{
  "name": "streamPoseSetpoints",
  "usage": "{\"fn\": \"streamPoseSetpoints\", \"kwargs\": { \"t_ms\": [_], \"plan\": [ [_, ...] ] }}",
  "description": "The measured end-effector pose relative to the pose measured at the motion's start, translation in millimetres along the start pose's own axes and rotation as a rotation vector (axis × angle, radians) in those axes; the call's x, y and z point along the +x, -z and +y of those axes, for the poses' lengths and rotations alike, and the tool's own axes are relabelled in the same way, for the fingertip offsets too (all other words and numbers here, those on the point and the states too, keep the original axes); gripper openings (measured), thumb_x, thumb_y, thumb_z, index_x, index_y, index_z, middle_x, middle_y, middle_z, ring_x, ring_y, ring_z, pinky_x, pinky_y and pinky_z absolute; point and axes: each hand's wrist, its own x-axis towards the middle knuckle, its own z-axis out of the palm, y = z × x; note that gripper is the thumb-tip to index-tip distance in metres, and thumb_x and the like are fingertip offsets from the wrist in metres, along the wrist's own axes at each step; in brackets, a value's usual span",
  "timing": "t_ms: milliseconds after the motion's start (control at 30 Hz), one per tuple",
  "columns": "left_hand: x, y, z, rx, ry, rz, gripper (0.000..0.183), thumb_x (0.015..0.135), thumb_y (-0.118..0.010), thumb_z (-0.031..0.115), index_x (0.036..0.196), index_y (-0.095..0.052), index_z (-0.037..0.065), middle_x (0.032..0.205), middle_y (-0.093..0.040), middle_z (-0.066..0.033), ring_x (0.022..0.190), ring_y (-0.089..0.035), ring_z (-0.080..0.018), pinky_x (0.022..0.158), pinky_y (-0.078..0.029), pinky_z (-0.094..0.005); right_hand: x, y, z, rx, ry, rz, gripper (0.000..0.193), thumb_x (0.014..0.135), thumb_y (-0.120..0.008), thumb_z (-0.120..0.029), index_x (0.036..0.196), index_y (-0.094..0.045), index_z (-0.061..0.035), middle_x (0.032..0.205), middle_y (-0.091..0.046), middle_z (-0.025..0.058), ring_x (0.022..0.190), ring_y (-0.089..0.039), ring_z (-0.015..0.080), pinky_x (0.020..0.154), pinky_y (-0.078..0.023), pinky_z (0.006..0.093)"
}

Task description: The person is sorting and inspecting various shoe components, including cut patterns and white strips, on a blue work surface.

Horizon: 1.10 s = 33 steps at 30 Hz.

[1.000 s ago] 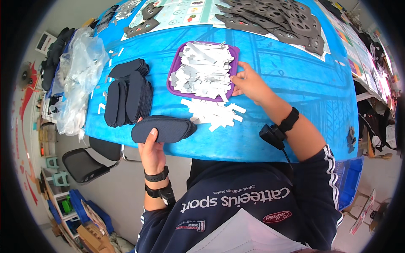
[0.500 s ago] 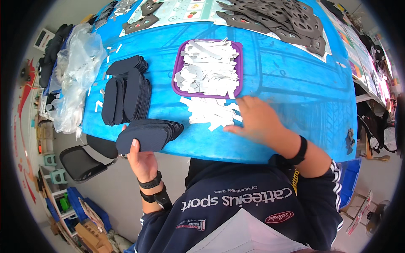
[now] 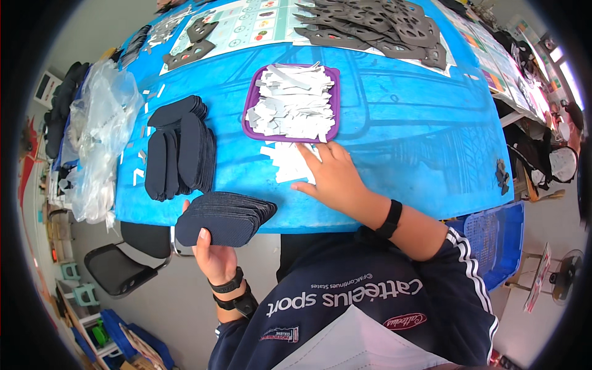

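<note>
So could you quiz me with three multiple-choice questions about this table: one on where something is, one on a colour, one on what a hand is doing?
1. Where do the loose white paper strips outside the tray lie?
A. just in front of the tray, nearer the person
B. on the chair
C. on the clear plastic bags

2. What colour is the tray that holds the heap of white strips?
A. green
B. purple
C. yellow

3. What is the left hand doing?
A. resting flat on the table
B. holding a fanned stack of dark oval pieces off the table edge
C. hanging empty

Answers:
1. A, the strips lie on the blue table cover under the right hand.
2. B, its rim shows purple around the strips.
3. B, the thumb presses on the stack.
</note>
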Motion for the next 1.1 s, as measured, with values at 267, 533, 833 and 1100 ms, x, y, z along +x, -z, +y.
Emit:
{"fn": "streamPoseSetpoints", "kwargs": {
  "t_ms": [267,533,833,1100],
  "plan": [
    [-1,23,16,-0.022,-0.005,0.018,0.068,0.079,-0.054,0.012,0.136,-0.018,0.003,0.117,-0.047,-0.0117,0.107,-0.048,-0.0243,0.095,-0.035,-0.0385,8,3,6,-0.230,0.384,-0.102,0.039,0.075,-0.054,-0.012,0.113,-0.051,-0.0066,0.092,-0.053,0.0106,0.076,-0.051,0.0217,0.063,-0.046,0.0308],
    [-8,51,26,-0.052,-0.006,0.107,0.069,0.078,-0.056,0.011,0.136,-0.019,0.003,0.118,-0.046,-0.0121,0.109,-0.046,-0.0252,0.096,-0.034,-0.0402,28,27,-3,-0.075,0.532,-0.277,0.035,0.075,-0.049,-0.005,0.110,-0.051,-0.0040,0.090,-0.054,0.0126,0.074,-0.052,0.0252,0.065,-0.045,0.0337],
    [-5,66,40,-0.023,-0.032,0.155,0.069,0.076,-0.057,0.011,0.135,-0.020,0.002,0.119,-0.044,-0.0126,0.111,-0.044,-0.0254,0.097,-0.033,-0.0403,97,49,-40,0.317,0.223,-0.299,0.029,0.085,-0.047,-0.013,0.112,-0.047,-0.0015,0.098,-0.055,0.0186,0.091,-0.053,0.0338,0.077,-0.042,0.0392],
    [2,65,42,-0.053,-0.017,0.141,0.071,0.075,-0.058,0.011,0.134,-0.021,0.001,0.117,-0.045,-0.0125,0.109,-0.045,-0.0248,0.096,-0.033,-0.0392,189,-8,-49,0.321,-0.188,-0.212,0.028,0.083,-0.050,-0.018,0.101,-0.047,0.0033,0.091,-0.058,0.0244,0.085,-0.056,0.0383,0.074,-0.044,0.0428]
  ]
}}
